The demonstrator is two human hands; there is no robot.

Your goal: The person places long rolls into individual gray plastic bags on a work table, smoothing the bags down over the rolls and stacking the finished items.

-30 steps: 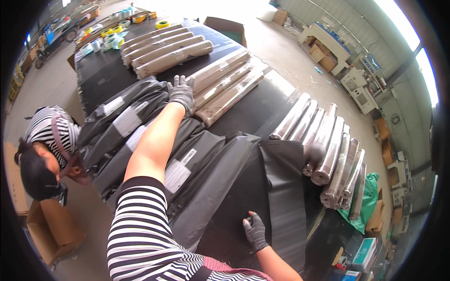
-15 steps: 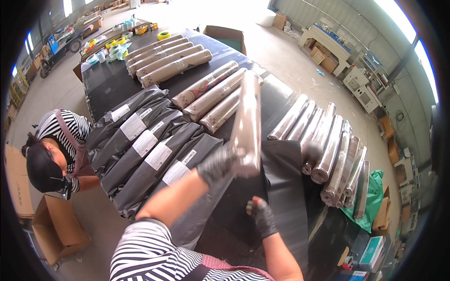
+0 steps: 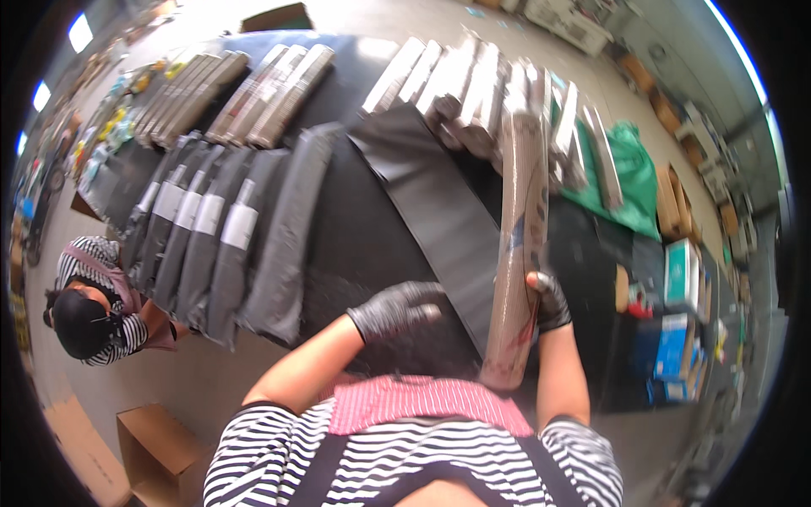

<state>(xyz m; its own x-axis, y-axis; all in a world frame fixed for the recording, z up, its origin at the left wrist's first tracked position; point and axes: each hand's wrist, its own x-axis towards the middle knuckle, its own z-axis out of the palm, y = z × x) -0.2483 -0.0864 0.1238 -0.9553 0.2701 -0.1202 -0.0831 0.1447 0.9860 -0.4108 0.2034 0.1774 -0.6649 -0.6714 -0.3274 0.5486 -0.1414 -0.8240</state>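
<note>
My right hand (image 3: 551, 301), in a dark glove with bare fingertips, grips a long brown patterned roll (image 3: 517, 245) in clear plastic wrap near its lower part. The roll stands lengthwise before me, its near end by my apron and its far end among other wrapped rolls (image 3: 477, 84). My left hand (image 3: 397, 311), gloved alike, is open with fingers stretched, over the black table (image 3: 355, 220) and holding nothing. Between the hands a flat black plastic bag (image 3: 439, 220) lies slantwise, its near part partly covered by the roll. A filled black bag without a visible label (image 3: 291, 237) lies left of it.
Labelled black packages (image 3: 198, 224) lie in a row at left, with brown rolls (image 3: 283, 93) behind. Green sheeting (image 3: 634, 173) and small boxes (image 3: 680, 275) are at right. A co-worker (image 3: 89, 308) stands at left near an open carton (image 3: 160, 448).
The view has swung toward the right. My left hand was holding a wrapped roll and is now free. My right hand was free and now grips a roll; I cannot tell whether it is the same one.
</note>
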